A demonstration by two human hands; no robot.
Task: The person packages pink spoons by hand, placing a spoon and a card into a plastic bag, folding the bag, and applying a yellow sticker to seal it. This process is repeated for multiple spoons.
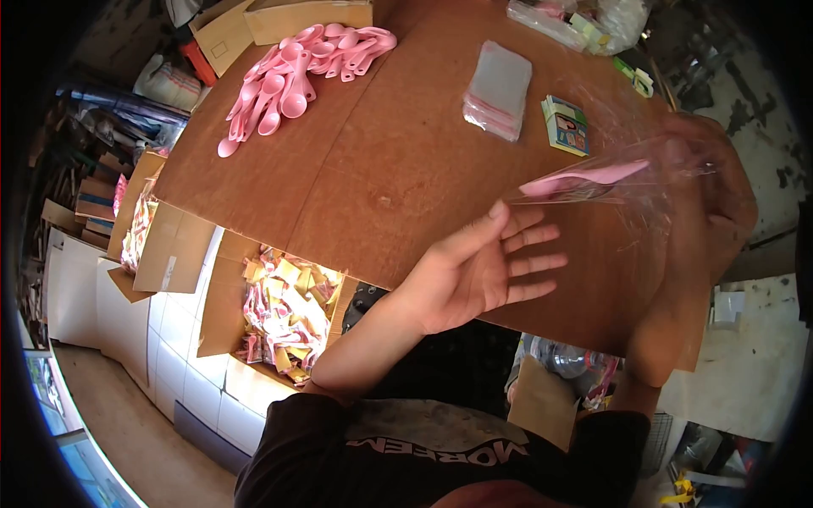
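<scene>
My left hand [487,271] is empty above the table's near edge, palm up with its fingers spread. At the right, my right hand [707,173] has its fingers closed on the end of a clear plastic bag [631,199]. Inside the bag lies a pink spoon [584,179], its tip pointing toward my left hand. Beyond the hands are a stack of clear bags [500,89] and a small stack of printed cards [566,125]. A pile of pink spoons [284,80] covers the far left of the table.
Below the table's left edge [254,235], an open carton [288,313] holds many packed items, with another carton [169,245] further left. A plastic bag [593,25] with contents and a green-and-white item [635,78] lie at the far right.
</scene>
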